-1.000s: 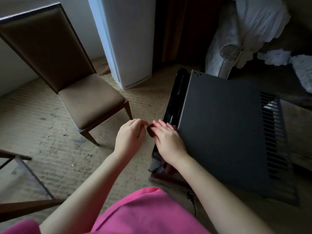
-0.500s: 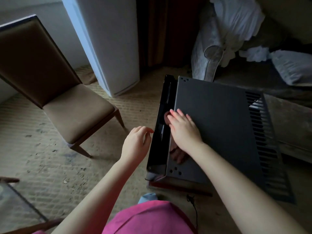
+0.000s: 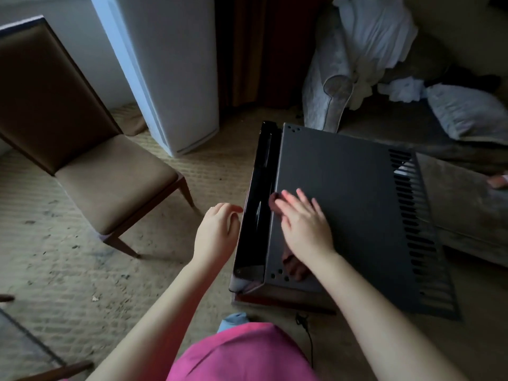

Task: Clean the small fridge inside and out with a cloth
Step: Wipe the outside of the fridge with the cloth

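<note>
The small fridge (image 3: 343,202) stands on the carpet (image 3: 68,270) at centre right, seen from above. Its dark grey top fills most of the view and its inside is hidden. The glossy black door (image 3: 257,215) runs along the left edge and looks shut, though the dim light makes the seam hard to read. Vent slots (image 3: 415,229) line the right side of the top.

The right hand (image 3: 305,226) lies flat on the top near the left edge, fingers straight and slightly spread, pressing down on a dark reddish cloth (image 3: 273,202). Only a small part of the cloth peeks out past the fingertips; the rest is under the palm. A reddish patch on the top nearer the wrist may be cloth or a reflection, and I cannot tell which.

The left hand (image 3: 217,235) hovers just beside the door's left face with its fingers loosely curled and nothing visible in them. Whether the fingertips touch the door is unclear.

A brown upholstered chair (image 3: 110,185) stands to the left, its back cut off by the frame. A white cabinet (image 3: 170,72) and a dark curtain (image 3: 247,50) stand on the far side. White linen (image 3: 376,37) and a pillow (image 3: 467,114) lie at far right in shadow. A black cord (image 3: 308,334) trails near the fridge's near corner, beside a pink garment (image 3: 242,356).
</note>
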### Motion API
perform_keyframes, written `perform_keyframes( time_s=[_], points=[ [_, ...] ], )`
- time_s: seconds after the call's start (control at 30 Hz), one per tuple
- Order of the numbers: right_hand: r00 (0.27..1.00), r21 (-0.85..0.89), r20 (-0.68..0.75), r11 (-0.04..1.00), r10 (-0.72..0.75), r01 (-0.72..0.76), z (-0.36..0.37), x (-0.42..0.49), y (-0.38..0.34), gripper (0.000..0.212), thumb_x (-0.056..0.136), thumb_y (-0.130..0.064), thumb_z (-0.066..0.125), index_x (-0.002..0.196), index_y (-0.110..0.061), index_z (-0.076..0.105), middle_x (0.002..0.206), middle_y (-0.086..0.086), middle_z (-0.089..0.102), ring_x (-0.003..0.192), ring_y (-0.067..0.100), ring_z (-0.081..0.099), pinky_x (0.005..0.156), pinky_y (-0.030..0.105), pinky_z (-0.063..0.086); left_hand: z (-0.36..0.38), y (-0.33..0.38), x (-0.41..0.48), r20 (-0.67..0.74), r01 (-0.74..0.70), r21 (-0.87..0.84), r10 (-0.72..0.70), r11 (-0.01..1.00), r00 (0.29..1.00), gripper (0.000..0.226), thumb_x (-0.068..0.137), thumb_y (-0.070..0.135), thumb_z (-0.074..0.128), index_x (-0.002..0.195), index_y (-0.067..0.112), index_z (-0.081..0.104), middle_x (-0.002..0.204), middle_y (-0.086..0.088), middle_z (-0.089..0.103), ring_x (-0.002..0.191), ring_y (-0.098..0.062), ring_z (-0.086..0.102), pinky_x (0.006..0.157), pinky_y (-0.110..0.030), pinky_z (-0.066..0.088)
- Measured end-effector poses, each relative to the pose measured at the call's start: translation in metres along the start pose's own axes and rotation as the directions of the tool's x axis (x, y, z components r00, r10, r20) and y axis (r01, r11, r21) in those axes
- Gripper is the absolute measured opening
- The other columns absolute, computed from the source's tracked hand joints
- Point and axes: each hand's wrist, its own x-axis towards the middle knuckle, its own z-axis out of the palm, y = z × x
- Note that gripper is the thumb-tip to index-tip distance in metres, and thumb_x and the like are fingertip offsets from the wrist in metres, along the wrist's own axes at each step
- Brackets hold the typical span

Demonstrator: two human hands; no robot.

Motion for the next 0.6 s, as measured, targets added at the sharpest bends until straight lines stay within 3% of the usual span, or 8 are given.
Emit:
perform_keyframes(
  time_s=[0.13, 0.23, 0.33, 0.43, 0.53, 0.6],
  points=[
    [0.951, 0.008, -0.108, 0.957, 0.289, -0.29, -0.013, -0.013, 0.062, 0.041, 0.096, -0.011, 0.048, 0.137, -0.012, 0.052, 0.15, 0.005, 0.04, 0.143, 0.027, 0.027, 0.117, 0.043, 0.018, 0.008, 0.021, 0.007, 0.016, -0.148, 0.048, 0.147, 0.988, 0.989, 0.018, 0.088, 0.006, 0.057, 0.104, 0.01, 0.065, 0.106, -0.003, 0.064, 0.099, -0.022, 0.055, 0.086, -0.025, 0.042],
    [0.886, 0.046, -0.188, 0.905, 0.423, -0.422, -0.021, -0.047, 0.108, 0.04, 0.095, -0.008, 0.05, 0.134, -0.008, 0.055, 0.147, 0.009, 0.045, 0.14, 0.031, 0.033, 0.116, 0.044, 0.021, 0.021, 0.041, 0.005, 0.024, -0.226, 0.075, 0.224, 0.971, 0.974, 0.021, 0.086, 0.012, 0.054, 0.104, 0.009, 0.065, 0.109, -0.006, 0.063, 0.102, -0.027, 0.054, 0.089, -0.036, 0.045],
    [0.812, 0.122, -0.238, 0.846, 0.533, -0.519, -0.033, -0.082, 0.149, 0.038, 0.094, -0.006, 0.051, 0.131, -0.007, 0.057, 0.143, 0.011, 0.049, 0.138, 0.031, 0.037, 0.115, 0.042, 0.028, 0.04, 0.068, -0.008, 0.061, -0.295, 0.069, 0.291, 0.953, 0.955, 0.025, 0.082, 0.017, 0.052, 0.103, 0.01, 0.065, 0.109, -0.006, 0.063, 0.103, -0.026, 0.054, 0.09, -0.034, 0.044],
    [0.791, 0.169, -0.263, 0.834, 0.552, -0.526, -0.041, -0.121, 0.176, 0.038, 0.092, -0.001, 0.053, 0.129, -0.006, 0.059, 0.141, 0.011, 0.051, 0.136, 0.031, 0.04, 0.112, 0.043, 0.033, 0.065, 0.099, -0.031, 0.094, -0.361, 0.065, 0.355, 0.93, 0.93, 0.028, 0.082, 0.022, 0.048, 0.102, 0.011, 0.064, 0.108, -0.004, 0.063, 0.102, -0.025, 0.054, 0.089, -0.033, 0.043],
    [0.832, 0.212, -0.312, 0.887, 0.458, -0.409, -0.042, -0.158, 0.187, 0.036, 0.086, 0.004, 0.059, 0.121, -0.004, 0.065, 0.132, 0.013, 0.058, 0.128, 0.034, 0.05, 0.106, 0.045, 0.04, 0.092, 0.132, -0.059, 0.129, -0.41, 0.074, 0.399, 0.909, 0.908, 0.033, 0.082, 0.027, 0.043, 0.101, 0.011, 0.065, 0.108, -0.004, 0.063, 0.1, -0.028, 0.057, 0.084, -0.037, 0.05],
    [0.849, 0.248, -0.323, 0.903, 0.418, -0.35, -0.044, -0.18, 0.19, 0.035, 0.088, 0.003, 0.059, 0.122, -0.006, 0.065, 0.132, 0.01, 0.059, 0.127, 0.029, 0.051, 0.107, 0.039, 0.039, 0.108, 0.155, -0.08, 0.165, -0.443, 0.099, 0.425, 0.891, 0.89, 0.03, 0.082, 0.027, 0.044, 0.101, 0.013, 0.064, 0.108, -0.002, 0.063, 0.099, -0.028, 0.057, 0.082, -0.038, 0.051]
  ],
)
